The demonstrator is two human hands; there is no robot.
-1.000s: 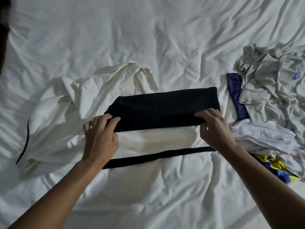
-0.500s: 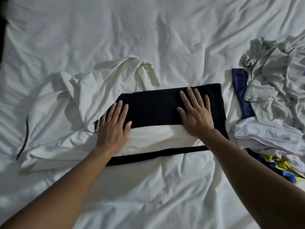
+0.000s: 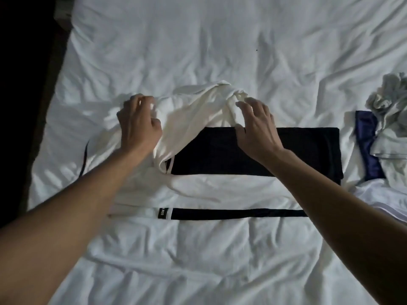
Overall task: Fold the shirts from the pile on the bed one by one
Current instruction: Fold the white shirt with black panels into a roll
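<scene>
While our left hand [image 3: 138, 125] has its fingers curled into the bunched white part of the shirt [image 3: 220, 190], our right hand [image 3: 257, 130] arches over the same bunch, fingers half bent and spread, and honestly we can't tell if it grips any cloth. Shirt's lying mid-way across the bed [image 3: 198, 40], black panel [image 3: 304, 150] flat, black stripe along its near edge. The pile [image 3: 392, 119] of other shirts sits at the right edge.

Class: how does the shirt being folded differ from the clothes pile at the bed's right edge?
The shirt is white with black; the pile is mostly grey. The shirt lies partly flattened; the pile is crumpled. The left hand and right hand are on the shirt; the pile lies untouched. Both rest on the white sheet.
</scene>
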